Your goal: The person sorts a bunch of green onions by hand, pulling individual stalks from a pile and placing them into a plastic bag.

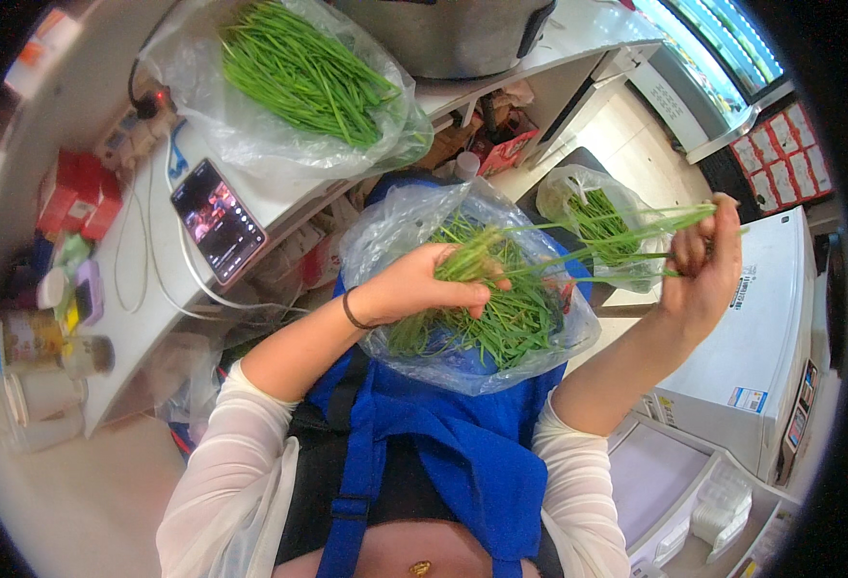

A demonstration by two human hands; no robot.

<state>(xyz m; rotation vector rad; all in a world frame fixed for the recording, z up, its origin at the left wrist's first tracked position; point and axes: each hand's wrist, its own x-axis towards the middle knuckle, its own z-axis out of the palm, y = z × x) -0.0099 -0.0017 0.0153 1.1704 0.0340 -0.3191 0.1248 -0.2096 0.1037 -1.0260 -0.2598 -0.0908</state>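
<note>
My left hand (449,282) grips a small bunch of green stalks (471,260), which look like Chinese chives, by one end. Out to the right, my right hand (706,264) pinches the other ends of several long stalks (612,235), stretched between both hands. Beneath them, on my lap, a transparent plastic bag (409,217) lies spread over a blue apron (460,462). Loose, tangled greens (514,318) fill its middle. Part of this pile is hidden behind my left hand.
A bag of chives (301,72) lies on the white counter (149,253) by a metal pot (453,36) and a phone (218,220) with cables. Another bag of chives (601,224) stands right of my lap. Further right are a white appliance (749,311) and plastic containers (720,513).
</note>
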